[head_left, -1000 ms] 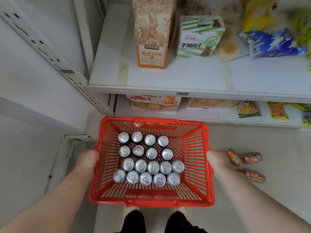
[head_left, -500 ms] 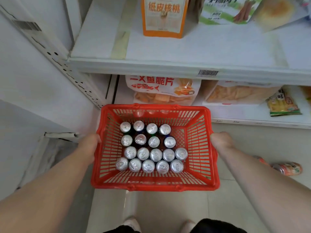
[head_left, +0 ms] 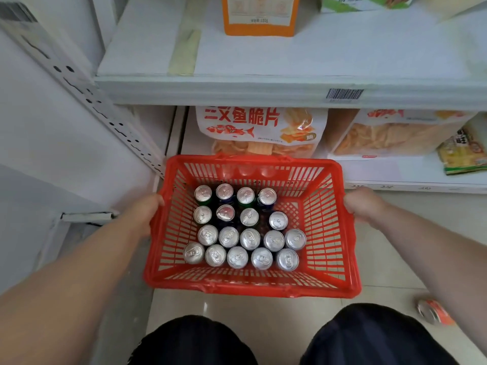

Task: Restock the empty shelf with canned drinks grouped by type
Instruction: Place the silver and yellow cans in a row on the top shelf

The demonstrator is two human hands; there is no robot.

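Fingers (head_left: 155, 204) of both hands still grip basket (head_left: 326, 288), now lower, knees visible.

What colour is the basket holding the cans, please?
Red, the basket shows clearly in the head view.

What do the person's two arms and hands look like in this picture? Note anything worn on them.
Both forearms are bare: no sleeves show within the frame. The left hand and the right hand wear no gloves, and no watch, ring or bracelet shows. The only clothing in view is dark fabric over the knees at the bottom edge.
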